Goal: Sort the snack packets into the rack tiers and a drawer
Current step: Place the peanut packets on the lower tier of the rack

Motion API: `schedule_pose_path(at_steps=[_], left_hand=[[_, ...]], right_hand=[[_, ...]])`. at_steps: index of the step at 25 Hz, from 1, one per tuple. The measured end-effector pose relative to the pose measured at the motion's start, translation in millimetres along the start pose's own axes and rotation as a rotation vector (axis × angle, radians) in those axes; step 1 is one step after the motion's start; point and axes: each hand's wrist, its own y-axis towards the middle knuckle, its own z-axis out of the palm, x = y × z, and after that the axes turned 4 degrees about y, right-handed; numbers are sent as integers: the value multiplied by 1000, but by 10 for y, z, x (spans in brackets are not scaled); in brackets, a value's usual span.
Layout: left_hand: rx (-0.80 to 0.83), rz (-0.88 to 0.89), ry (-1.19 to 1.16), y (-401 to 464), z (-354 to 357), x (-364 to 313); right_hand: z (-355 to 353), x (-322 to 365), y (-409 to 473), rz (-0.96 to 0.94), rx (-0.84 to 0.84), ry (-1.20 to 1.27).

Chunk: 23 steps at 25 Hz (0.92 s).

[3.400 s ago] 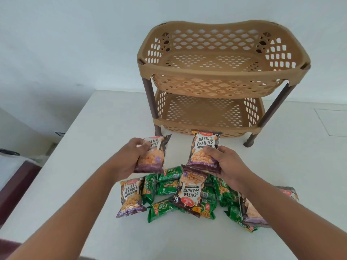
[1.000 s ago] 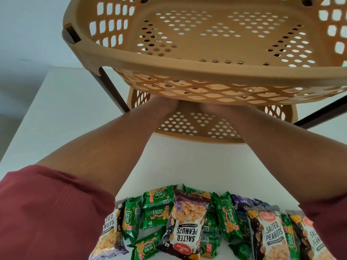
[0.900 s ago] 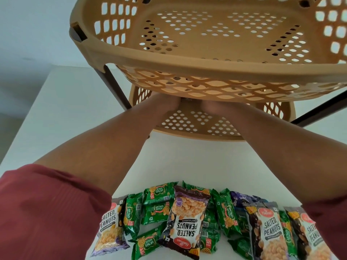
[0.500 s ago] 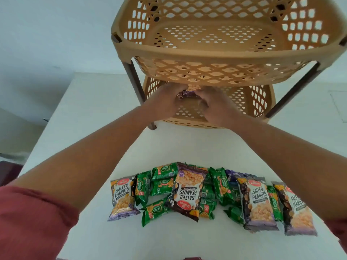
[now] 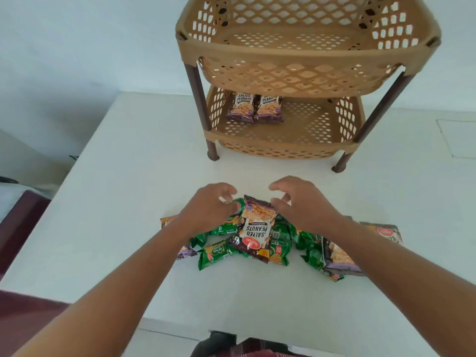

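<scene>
Both hands are reaching for the next peanut packet!
Left hand (image 5: 208,204) and right hand (image 5: 298,202), both unclenched and empty, are flanking the peanut packet (image 5: 256,225) in front of the rack (image 5: 283,130) (lower tier next, probably).

Single head view, angled forward-down over table (image 5: 128,176), rack (image 5: 306,50) ahead.

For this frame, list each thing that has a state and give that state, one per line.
Upper tier: empty.
Lower tier: holds two salted peanut packets, flat, side by side at its left.
Pile of packets: on the table, unsorted, green and peanut packs overlapping.
Top peanut packet: lying face up on the pile.
Left hand: open, over the pile.
Right hand: open, fingers at the top peanut packet's far edge.
</scene>
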Motion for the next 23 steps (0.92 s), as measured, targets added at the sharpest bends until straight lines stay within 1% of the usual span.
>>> schedule_pose_path(at_steps=[2, 5, 9, 11, 13, 14, 16, 17, 18, 20, 21, 23], left_hand=[[38, -64, -8, -138, 181, 40], [55, -63, 47, -238, 413, -25], [-32, -54, -6, -297, 566, -178], [-46, -92, -198, -336, 577, -244], [-7, -156, -470, -343, 601, -295], [27, -179, -554, -334, 605, -314], [79, -190, -626, -307, 610, -338], [98, -197, -673, -288, 612, -341], [115, -213, -726, -269, 612, -340], [163, -238, -819, -230, 622, -353], [193, -251, -868, -211, 637, -380], [229, -276, -964, -174, 703, -469]], right_hand=[[57, -36, -129, 76, -7, 49], [126, -30, -288, 193, -15, 98], [345, 42, -446, 229, 82, 198], [410, 56, -485, 224, 63, 231], [421, 63, -531, 234, 38, 317], [415, 64, -557, 234, 36, 366], [352, 44, -621, 221, 9, 430], [281, 10, -662, 228, -40, 423], [190, -41, -704, 247, -106, 374], [-39, -204, -809, 325, -209, 159], [-149, -311, -875, 386, -215, 24], [-304, -523, -1027, 531, -159, -185]])
